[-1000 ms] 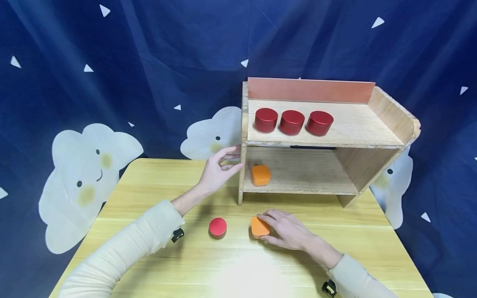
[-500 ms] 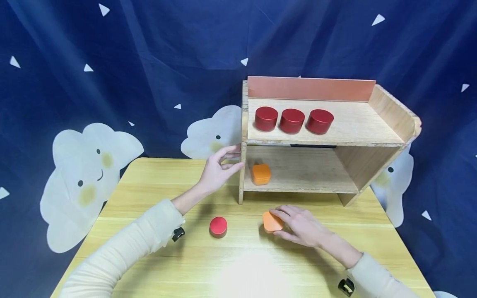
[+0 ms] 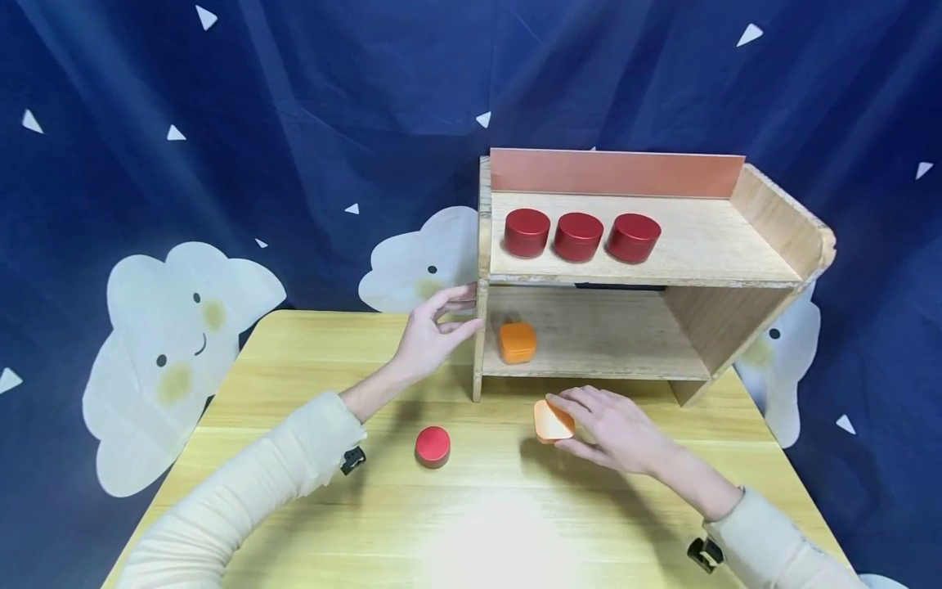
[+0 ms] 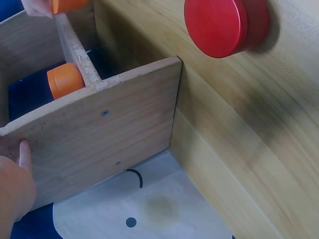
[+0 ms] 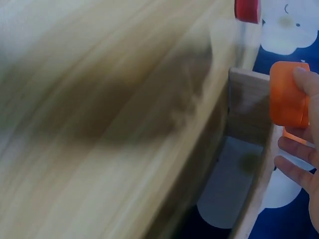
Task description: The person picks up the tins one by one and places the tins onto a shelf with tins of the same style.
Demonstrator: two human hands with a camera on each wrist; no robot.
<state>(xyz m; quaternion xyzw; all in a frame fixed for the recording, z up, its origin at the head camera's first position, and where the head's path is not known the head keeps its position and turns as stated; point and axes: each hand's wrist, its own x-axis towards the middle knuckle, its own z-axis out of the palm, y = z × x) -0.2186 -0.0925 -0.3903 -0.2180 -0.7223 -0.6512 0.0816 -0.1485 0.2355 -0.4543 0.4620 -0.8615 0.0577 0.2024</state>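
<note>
My right hand pinches an orange square tin between thumb and fingers, above the table in front of the wooden shelf. The right wrist view shows that tin upright in the grip. On the shelf's left side panel rest the fingertips of my left hand, its fingers relaxed. A second orange tin stands on the lower board, at its left end. One red round tin is on the table between my forearms.
Three red round tins stand in a row on the upper board, towards its left. A pinkish strip backs that board. Behind the wooden table hangs a dark blue curtain with clouds.
The right hand has lifted the orange tin off the table and moved it right and towards the shelf. My left hand stays against the side panel.
</note>
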